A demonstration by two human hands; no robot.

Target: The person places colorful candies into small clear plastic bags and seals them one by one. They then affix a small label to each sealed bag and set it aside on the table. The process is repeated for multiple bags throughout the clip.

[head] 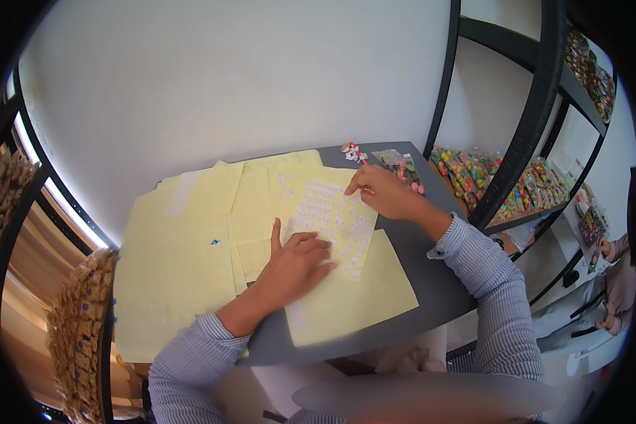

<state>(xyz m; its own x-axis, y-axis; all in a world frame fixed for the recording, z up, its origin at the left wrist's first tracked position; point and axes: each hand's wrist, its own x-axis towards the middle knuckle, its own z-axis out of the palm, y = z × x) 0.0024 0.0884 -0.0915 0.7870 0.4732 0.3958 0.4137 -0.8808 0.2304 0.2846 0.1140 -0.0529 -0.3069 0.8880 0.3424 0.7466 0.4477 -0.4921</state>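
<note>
A yellow sheet dotted with rows of small white printed stickers lies on the dark grey table. My left hand rests palm down with spread fingers on its lower left part. At the sheet's upper right, my right hand has thumb and index finger bent close together at a small white sticker; whether it is pinched between them cannot be told. More yellow sheets spread over the table's left side, one bearing a small blue mark. Another yellow sheet lies partly under the stickered one.
Crumpled white and red scraps and a clear bag of colourful pieces lie at the table's back right. A black shelf rack with bagged colourful goods stands at right, brown bundles at left. Another person is at far right.
</note>
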